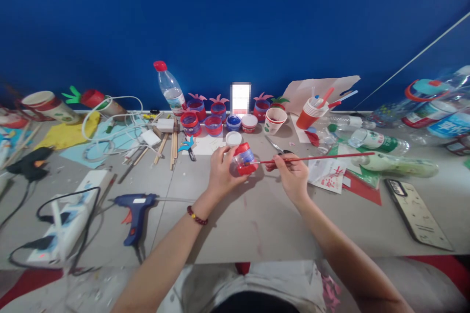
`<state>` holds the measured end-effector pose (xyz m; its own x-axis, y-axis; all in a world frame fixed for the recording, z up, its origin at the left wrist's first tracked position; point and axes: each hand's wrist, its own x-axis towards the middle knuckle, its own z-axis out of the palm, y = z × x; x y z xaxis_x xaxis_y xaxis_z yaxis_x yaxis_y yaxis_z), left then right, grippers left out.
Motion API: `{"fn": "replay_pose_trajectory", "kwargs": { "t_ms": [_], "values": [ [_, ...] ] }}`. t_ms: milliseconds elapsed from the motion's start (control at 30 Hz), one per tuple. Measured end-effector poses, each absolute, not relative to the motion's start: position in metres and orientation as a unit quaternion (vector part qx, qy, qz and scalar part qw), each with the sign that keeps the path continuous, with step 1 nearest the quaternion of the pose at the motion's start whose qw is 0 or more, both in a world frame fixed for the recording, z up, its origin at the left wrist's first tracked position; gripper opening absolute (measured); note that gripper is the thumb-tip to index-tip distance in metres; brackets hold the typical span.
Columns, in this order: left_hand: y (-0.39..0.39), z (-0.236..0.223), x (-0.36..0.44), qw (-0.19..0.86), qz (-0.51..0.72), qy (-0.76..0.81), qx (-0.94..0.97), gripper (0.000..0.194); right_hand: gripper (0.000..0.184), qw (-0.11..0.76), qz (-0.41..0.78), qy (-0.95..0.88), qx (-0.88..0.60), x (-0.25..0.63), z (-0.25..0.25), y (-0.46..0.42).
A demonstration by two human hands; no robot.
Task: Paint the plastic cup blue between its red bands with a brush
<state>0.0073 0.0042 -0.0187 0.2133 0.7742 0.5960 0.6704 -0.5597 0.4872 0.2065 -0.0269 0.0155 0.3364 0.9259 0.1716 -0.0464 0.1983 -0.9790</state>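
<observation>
Tilted on its side above the table, a small clear plastic cup with red and blue painted bands is in my left hand, whose fingers wrap round it. My right hand grips a long red-handled paintbrush that points left, its tip at the cup's painted side. Just beyond the hands stand an open pot of blue paint, a pot of red paint and a white lid. Several painted red and blue cups stand along the wall.
A blue hot glue gun and a power strip with cables lie at left. A red-capped bottle stands behind. At right are a paper cup, stacked cups with straws, plastic bottles and a phone near the front edge.
</observation>
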Motion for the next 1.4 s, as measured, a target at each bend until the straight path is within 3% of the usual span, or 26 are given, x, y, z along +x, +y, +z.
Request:
{"fn": "replay_pose_trajectory", "kwargs": {
  "t_ms": [600, 900, 1400],
  "values": [
    [0.003, -0.015, 0.006, 0.089, 0.428, 0.475, 0.764, 0.082, 0.033, 0.675, 0.3, -0.417, -0.529, 0.219, 0.024, -0.019],
    [0.004, -0.021, 0.008, 0.049, 0.436, 0.463, 0.771, 0.085, 0.029, 0.641, 0.378, -0.438, -0.505, 0.206, 0.017, -0.027],
    [0.003, -0.016, 0.006, 0.063, 0.437, 0.467, 0.766, 0.088, 0.036, 0.663, 0.303, -0.422, -0.539, 0.213, 0.027, -0.021]
  ]
}}
